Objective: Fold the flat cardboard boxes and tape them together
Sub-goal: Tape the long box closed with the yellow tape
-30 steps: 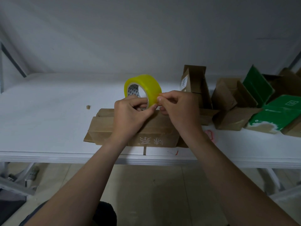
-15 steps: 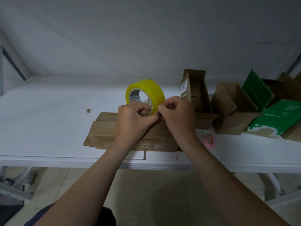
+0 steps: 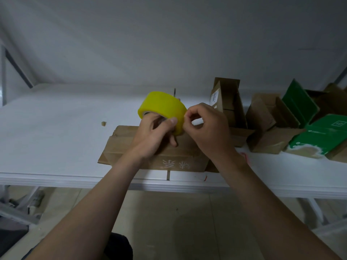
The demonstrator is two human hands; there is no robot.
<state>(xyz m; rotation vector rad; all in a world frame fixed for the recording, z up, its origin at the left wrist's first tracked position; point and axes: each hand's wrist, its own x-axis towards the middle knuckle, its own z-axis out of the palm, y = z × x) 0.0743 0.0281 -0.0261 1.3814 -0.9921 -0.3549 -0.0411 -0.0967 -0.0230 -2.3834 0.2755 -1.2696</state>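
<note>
Two forearms (image 3: pixel 105 194) outstretched, left hand (image 3: pixel 155 134) gripping tape roll (image 3: pixel 161 104), right hand (image 3: pixel 208 132) pinching its edge.

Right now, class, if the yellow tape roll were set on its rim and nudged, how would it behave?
The yellow tape roll is a round hoop, so on its rim it would probably roll across the table. Its hollow core suggests it is light; the left hand holds it up.

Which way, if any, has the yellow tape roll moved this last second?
Yes. The yellow tape roll tipped in place over the flat brown cardboard box; its core no longer faces the camera.
</note>
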